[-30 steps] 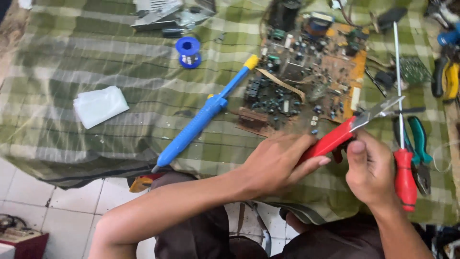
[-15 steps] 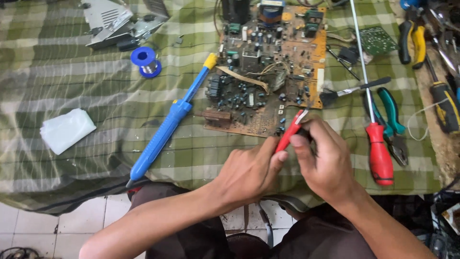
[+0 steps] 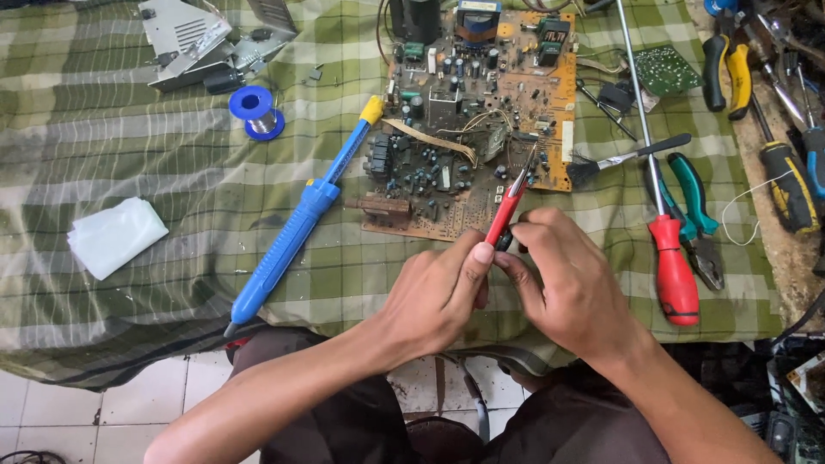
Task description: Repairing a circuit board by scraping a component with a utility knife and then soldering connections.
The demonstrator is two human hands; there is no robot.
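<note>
My left hand (image 3: 434, 296) and my right hand (image 3: 571, 283) meet at the front edge of the table, both gripping a red-handled tool (image 3: 505, 212). Its metal tip points away from me and rests on the near right part of a brown circuit board (image 3: 468, 112) full of components. My left thumb presses on the red handle; my right fingers wrap its lower end, which looks black. Left of my hands lies a blue desoldering pump (image 3: 296, 223) with a yellow tip.
A green checked cloth (image 3: 129, 172) covers the table. On it lie a blue solder spool (image 3: 253, 112), a white folded cloth (image 3: 114, 236), a grey metal part (image 3: 189, 43), a red-handled screwdriver (image 3: 675, 266), green-handled pliers (image 3: 692, 202), a small brush (image 3: 623, 159), and more tools at the right edge.
Both hands have carried the red-handled tool from the right side toward the board, turning its tip upright onto the board's near right part. The camera view has shifted left.
</note>
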